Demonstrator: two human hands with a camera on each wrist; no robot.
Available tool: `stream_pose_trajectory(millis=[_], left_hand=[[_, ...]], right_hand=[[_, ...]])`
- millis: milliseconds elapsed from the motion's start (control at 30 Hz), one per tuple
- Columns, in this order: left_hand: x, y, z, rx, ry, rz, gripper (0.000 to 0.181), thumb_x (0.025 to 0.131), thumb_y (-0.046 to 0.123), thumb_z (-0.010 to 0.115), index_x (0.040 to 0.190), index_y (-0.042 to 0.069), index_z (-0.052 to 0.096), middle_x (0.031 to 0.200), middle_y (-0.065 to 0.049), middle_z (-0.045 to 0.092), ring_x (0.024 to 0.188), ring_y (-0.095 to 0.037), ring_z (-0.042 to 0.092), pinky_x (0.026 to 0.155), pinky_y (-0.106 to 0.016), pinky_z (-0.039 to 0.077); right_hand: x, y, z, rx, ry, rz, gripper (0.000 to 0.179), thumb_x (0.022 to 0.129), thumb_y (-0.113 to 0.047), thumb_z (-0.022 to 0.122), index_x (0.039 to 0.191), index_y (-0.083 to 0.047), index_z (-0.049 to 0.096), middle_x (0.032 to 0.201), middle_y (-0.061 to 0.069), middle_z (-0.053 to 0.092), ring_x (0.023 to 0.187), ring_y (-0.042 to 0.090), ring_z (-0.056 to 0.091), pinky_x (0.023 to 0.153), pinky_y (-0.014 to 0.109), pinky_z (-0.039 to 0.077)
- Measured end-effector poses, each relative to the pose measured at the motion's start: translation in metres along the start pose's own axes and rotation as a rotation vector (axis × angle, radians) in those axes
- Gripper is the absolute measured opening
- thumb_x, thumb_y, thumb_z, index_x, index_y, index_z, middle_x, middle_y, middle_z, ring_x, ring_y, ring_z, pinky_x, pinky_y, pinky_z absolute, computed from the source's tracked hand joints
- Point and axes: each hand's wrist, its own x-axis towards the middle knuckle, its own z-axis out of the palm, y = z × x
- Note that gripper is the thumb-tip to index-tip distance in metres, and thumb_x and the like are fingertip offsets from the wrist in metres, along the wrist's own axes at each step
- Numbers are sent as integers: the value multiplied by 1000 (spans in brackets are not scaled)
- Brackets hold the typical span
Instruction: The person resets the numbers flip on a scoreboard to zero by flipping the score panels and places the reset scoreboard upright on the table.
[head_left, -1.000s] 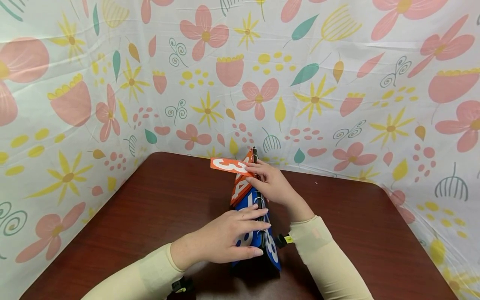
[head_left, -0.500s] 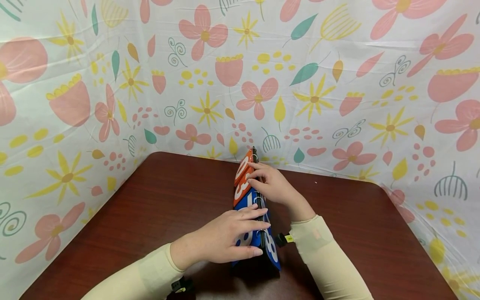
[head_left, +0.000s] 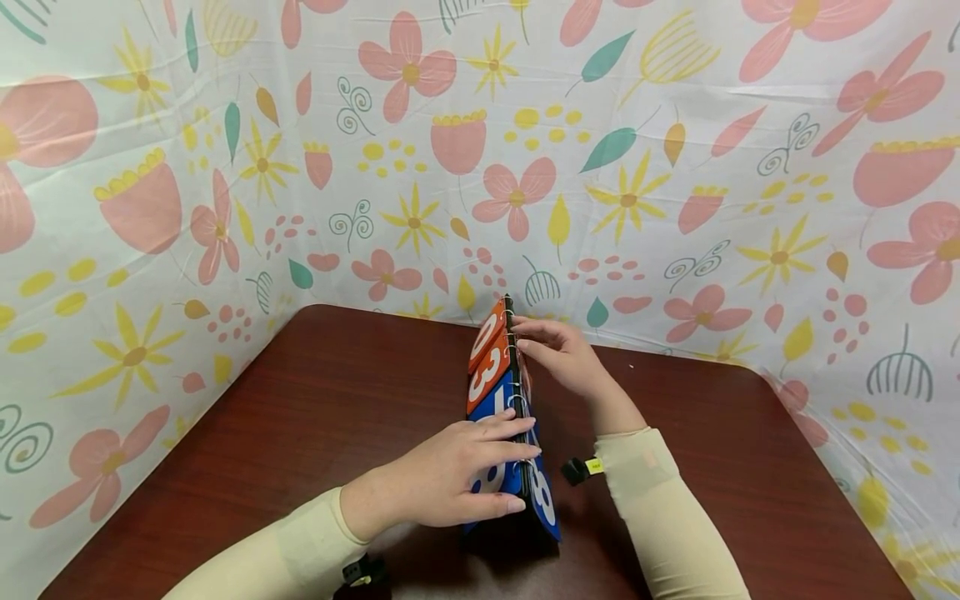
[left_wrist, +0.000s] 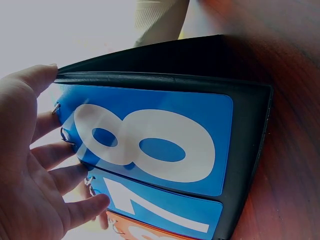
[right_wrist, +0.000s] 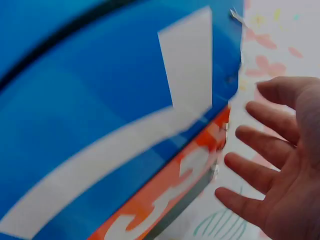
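A tabletop flip scoreboard (head_left: 513, 362) stands like a tent, its ringed black spine running away from me. On its left face, the orange card with a 3 (head_left: 489, 377) and the orange card with a 0 (head_left: 486, 337) hang at the far end. The blue card with an 8 (left_wrist: 150, 140) hangs at the near end, beside a blue card with a 7 (left_wrist: 165, 207). My left hand (head_left: 450, 471) rests on the near part of the spine, fingers extended across it. My right hand (head_left: 562, 354) is at the far part's right side, fingers loosely spread and holding nothing.
The scoreboard stands on a dark red-brown wooden table (head_left: 330, 400). A white cloth with flowers and leaves (head_left: 645, 275) hangs behind and at the left. Each wrist wears a small black camera, such as the right one (head_left: 576, 472).
The orange 3 card, lifted out to the left at first, has dropped flat against the left face, and a 0 shows beyond it. My right hand has moved rightward off the cards.
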Motion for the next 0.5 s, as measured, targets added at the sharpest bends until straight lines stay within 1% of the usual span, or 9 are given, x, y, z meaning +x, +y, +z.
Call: stream_pose_trajectory(millis=[33,67,133,167,233,333,400,500], left_hand=[[0,0,0,0,-3,-3,53,103,52,54,152,31,51,167,9,33,159,-19,26,123,-52,36],[0,0,0,-1,-4,-5,53,103,52,54,152,31,51,167,9,33,159,-19,25,123,-52,36],[0,0,0,-1,-5,-7,53,103,52,54,152,31,51,167,9,33,159,-19,26,123,-52,36],[0,0,0,-1,-5,-7,53,103,52,54,152,31,51,167,9,33,159,-19,26,123,-52,36],[1,1,-1,0,-3,-6,54,103,53,55,152,30,51,167,9,33,159,-20,26,124,-52,35],[0,1,-1,-5,-2,-3,54,103,53,55,152,30,51,168,9,33,160,-20,25,124,-52,35],[0,1,-1,-5,0,3,55,103,53,54,152,30,51,168,8,34,160,-21,25,123,-52,35],[0,1,-1,12,7,18,55,103,54,53,152,29,51,167,6,35,159,-23,27,122,-52,37]], right_hand=[[0,5,-2,23,23,9,33,101,-16,65,130,-2,68,147,16,60,130,24,63,105,32,54],[0,12,-3,45,41,18,32,100,-15,67,129,-2,69,143,17,63,124,23,66,101,28,55],[0,25,-5,85,53,48,32,98,-14,69,127,-1,68,135,21,66,116,21,69,97,24,56],[0,33,-5,97,49,70,33,98,-14,70,128,-1,67,133,22,67,114,21,69,95,25,57],[-1,49,-3,102,24,110,37,98,-14,70,132,-1,62,132,24,65,117,26,68,96,30,58],[-4,69,0,93,-21,182,47,99,-16,69,142,-4,54,141,24,60,130,35,60,106,44,55],[-5,78,2,87,-40,211,53,99,-19,69,147,-7,50,147,23,56,138,39,54,111,54,49],[-7,84,4,82,-64,233,59,99,-25,69,154,-12,47,154,19,52,143,40,49,116,61,42]])
